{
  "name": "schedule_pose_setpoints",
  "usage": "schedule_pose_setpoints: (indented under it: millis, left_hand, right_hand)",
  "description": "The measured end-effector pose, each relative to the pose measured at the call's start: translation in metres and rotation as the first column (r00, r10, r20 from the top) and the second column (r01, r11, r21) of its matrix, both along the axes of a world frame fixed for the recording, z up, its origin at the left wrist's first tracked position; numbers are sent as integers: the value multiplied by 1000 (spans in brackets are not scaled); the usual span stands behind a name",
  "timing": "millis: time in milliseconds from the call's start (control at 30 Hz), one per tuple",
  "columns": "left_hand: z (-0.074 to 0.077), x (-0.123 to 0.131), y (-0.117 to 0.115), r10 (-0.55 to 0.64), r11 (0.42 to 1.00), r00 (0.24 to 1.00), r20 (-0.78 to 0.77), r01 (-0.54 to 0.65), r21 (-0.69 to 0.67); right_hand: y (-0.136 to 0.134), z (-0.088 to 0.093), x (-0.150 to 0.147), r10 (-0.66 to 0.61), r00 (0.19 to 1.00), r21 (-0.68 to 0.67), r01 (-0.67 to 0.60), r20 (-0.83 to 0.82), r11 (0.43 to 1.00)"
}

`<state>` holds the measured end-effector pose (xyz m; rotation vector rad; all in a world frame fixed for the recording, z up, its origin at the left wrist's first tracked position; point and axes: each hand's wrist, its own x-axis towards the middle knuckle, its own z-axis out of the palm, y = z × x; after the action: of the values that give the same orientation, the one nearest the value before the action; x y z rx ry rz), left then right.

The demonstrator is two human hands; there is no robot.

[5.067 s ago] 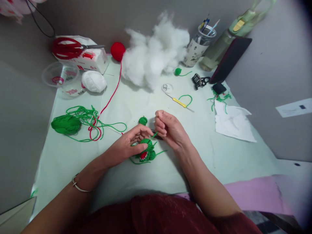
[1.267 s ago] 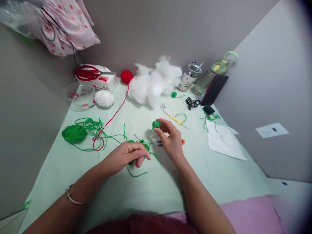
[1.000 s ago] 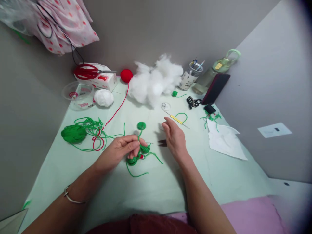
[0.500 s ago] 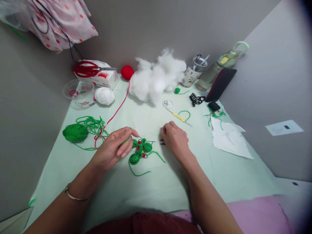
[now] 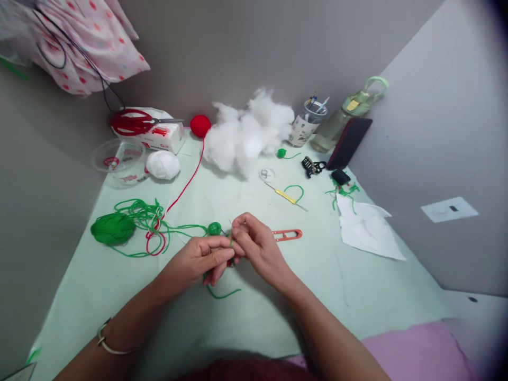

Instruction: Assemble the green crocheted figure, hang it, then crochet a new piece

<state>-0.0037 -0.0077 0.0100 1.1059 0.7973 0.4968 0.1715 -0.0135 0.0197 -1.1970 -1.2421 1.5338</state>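
Both hands meet over the table's middle. My left hand point(image 5: 204, 259) is closed, with a strand of green yarn point(image 5: 231, 243) pinched at its fingertips. My right hand point(image 5: 260, 246) touches it from the right, its thumb and forefinger closed on a thin dark needle point(image 5: 224, 232), mostly hidden by the fingers. A green crocheted ball point(image 5: 215, 228) shows just beyond the left fingers; the rest of the green and red crocheted piece is largely covered by the hands. A green yarn tail point(image 5: 224, 295) trails below. Orange thread snips point(image 5: 288, 234) lie by the right hand, blades hidden.
At left are a green yarn skein point(image 5: 113, 228), tangled strands and a white yarn ball point(image 5: 163, 165). Behind stand red scissors point(image 5: 135, 123) on a box, a red yarn ball point(image 5: 200, 126) and white stuffing point(image 5: 248, 137). A yellow-handled crochet hook point(image 5: 286, 196), bottle point(image 5: 337, 121) and white cloth point(image 5: 363, 227) are right.
My right hand has let go of the snips and moved left to meet my left hand. The crocheted piece is now mostly covered. The view has shifted slightly.
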Motion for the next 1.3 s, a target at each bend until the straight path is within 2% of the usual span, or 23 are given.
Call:
schedule_pose_setpoints:
  millis: [167, 300, 400, 467, 567, 667, 767, 900, 1100, 1200, 1300]
  left_hand:
    - [0, 0, 0, 106, 993, 993, 44, -108, 39]
    - [1, 0, -4, 229, 956, 966, 115, -246, 160]
    - [1, 2, -6, 209, 970, 952, 221, -231, 74]
    - [0, 3, -7, 217, 972, 939, 267, -234, 33]
    - [-4, 4, -5, 325, 935, 925, 196, -346, 80]
    - [-10, 6, -5, 424, 878, 905, 35, -420, 228]
    - [-15, 9, -9, 447, 813, 894, -36, -389, 433]
    - [-22, 12, -13, 436, 717, 898, -57, -309, 625]
    - [-27, 15, -13, 431, 562, 902, -37, -236, 793]
    - [-28, 15, -12, 449, 531, 891, -60, -213, 820]
    - [-28, 14, -12, 457, 528, 886, -78, -200, 825]
  right_hand:
    - [4, -11, 6, -131, 990, 57, 128, 49, 990]
    - [3, -12, 1, -130, 988, 85, 122, 89, 989]
    - [3, -11, 1, -114, 984, 95, 102, 134, 990]
    - [5, -8, 5, -158, 971, 158, 130, 181, 979]
    - [10, -4, 12, -293, 936, 248, 242, 196, 938]
    - [10, -2, 15, -323, 946, 106, 321, 7, 941]
    - [5, -1, 11, -247, 947, -22, 248, -203, 968]
    - [-2, 1, 4, -218, 939, -25, 220, -267, 975]
    - [-4, 1, 1, -234, 962, 44, 242, -141, 969]
    - [-4, -1, 3, -230, 973, 140, 228, 0, 964]
    - [-4, -2, 4, -216, 972, 211, 193, 91, 958]
